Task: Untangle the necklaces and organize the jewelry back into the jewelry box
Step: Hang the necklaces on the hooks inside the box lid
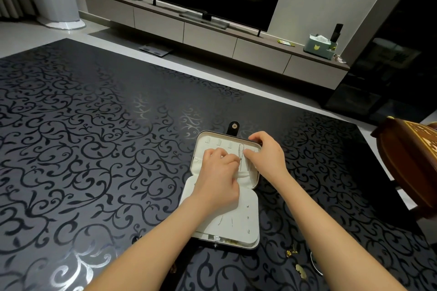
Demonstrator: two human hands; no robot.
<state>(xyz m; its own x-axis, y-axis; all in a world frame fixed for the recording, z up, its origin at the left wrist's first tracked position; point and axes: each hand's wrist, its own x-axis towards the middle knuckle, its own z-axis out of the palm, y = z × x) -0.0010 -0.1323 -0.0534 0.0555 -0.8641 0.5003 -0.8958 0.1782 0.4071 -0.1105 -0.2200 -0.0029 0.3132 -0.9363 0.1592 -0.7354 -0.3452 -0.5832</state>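
The box (201, 146) lies open on the table (94, 149), its long axis running away from the person, snap tab at the far end; it is black outside and white-lined. A thin silver necklace (240, 149) lies along that axis on the lid lining, between the two hands. The left hand (217, 177) pinches the chain with curled fingers (233, 160). The right hand (267, 151) curls its fingers over the lid's far rim, thumb just beside the chain. Gold pieces (292, 253) lie well nearer than the fingers.
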